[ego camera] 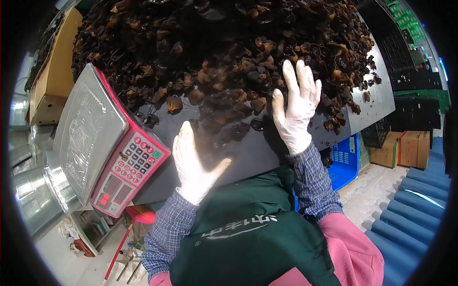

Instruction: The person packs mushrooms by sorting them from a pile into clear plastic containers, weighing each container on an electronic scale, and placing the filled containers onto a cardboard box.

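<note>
A large heap of dark brown wood ear mushrooms (pixel 157 46) covers most of the grey tabletop (pixel 247 157). My left hand (pixel 196 168), in a white glove, is over the near edge of the table with its thumb spread wide and nothing in it. Farther right, my gloved right hand (pixel 297 103) is at the front of the heap, its fingers apart and holding nothing. Whether its fingertips touch the mushrooms I cannot tell. Between the hands lie loose mushroom pieces (pixel 229 111), partly blurred.
A red electronic scale (pixel 132 161) with a plastic-covered pan stands at the left, near stacked clear plastic tubs (pixel 57 186). Below the table's right edge is a blue plastic crate (pixel 345 162). Cardboard boxes (pixel 413 148) sit on the floor beyond it. A red-handled tool (pixel 118 254) leans lower left.
</note>
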Demonstrator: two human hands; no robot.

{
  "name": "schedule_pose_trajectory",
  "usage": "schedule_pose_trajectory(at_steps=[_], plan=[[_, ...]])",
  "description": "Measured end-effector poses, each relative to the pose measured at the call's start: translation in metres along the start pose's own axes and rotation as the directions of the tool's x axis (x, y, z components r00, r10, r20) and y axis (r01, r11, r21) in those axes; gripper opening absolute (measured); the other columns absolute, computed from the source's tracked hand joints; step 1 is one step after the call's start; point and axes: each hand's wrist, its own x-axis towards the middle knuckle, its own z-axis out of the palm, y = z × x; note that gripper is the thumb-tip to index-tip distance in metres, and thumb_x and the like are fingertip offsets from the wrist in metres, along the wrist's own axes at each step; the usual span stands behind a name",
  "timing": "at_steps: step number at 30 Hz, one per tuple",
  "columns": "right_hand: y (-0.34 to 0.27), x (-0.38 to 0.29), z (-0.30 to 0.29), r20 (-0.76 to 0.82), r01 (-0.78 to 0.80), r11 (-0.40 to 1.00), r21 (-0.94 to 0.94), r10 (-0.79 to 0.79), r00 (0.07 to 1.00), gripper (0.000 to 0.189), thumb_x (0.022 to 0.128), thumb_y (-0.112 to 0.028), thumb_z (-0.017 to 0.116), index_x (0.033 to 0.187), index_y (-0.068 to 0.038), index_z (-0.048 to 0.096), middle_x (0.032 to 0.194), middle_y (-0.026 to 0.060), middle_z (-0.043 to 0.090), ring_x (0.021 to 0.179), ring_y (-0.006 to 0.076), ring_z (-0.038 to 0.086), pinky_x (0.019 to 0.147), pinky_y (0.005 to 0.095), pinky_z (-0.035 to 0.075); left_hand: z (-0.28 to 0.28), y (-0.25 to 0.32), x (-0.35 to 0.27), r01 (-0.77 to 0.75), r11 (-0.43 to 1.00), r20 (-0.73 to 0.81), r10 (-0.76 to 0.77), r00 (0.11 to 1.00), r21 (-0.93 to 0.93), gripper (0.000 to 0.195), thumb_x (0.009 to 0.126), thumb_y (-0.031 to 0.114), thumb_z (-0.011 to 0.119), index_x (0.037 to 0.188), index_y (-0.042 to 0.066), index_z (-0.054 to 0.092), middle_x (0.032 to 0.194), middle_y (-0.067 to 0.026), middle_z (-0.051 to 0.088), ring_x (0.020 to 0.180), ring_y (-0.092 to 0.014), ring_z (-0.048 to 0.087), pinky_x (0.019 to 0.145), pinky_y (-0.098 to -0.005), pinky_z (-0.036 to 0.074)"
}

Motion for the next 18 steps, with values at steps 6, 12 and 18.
schedule_pose_trajectory(at_steps=[6,12,18], plan=[[-0.026,-0.016,0.026,0.282,0.042,0.961,0.275,-0.122,0.951,0.047,0.091,-0.030,0.064,0.135,-0.012,0.060,0.141,0.0186,0.052,0.135,0.0361,0.044,0.117,0.0558,0.024,0.002,0.000,0.001,0.002,1.000,-0.018,-0.002,1.000,0.011,0.118,0.069,0.043,0.089,0.156,-0.003,0.024,0.160,-0.0225,0.032,0.143,-0.041,0.035,0.121,-0.0490,0.025],[-0.045,-0.045,0.001,0.293,0.224,0.777,0.589,-0.463,0.836,0.036,0.085,-0.025,0.069,0.119,-0.014,0.069,0.137,0.0128,0.059,0.127,0.0293,0.056,0.114,0.0508,0.033,-0.003,0.002,0.000,0.033,0.999,0.017,-0.033,0.999,0.008,0.119,0.066,0.036,0.092,0.156,-0.003,0.023,0.160,-0.0242,0.030,0.143,-0.042,0.035,0.120,-0.0499,0.026],[-0.039,-0.026,0.008,0.027,0.199,0.819,0.538,-0.252,0.967,0.041,0.081,-0.009,0.064,0.121,-0.011,0.070,0.127,0.0134,0.063,0.119,0.0275,0.059,0.113,0.0491,0.032,-0.001,0.002,0.002,0.027,1.000,-0.005,-0.027,1.000,-0.016,0.120,0.066,0.036,0.092,0.156,-0.003,0.022,0.161,-0.0243,0.028,0.143,-0.042,0.035,0.120,-0.0498,0.027]])
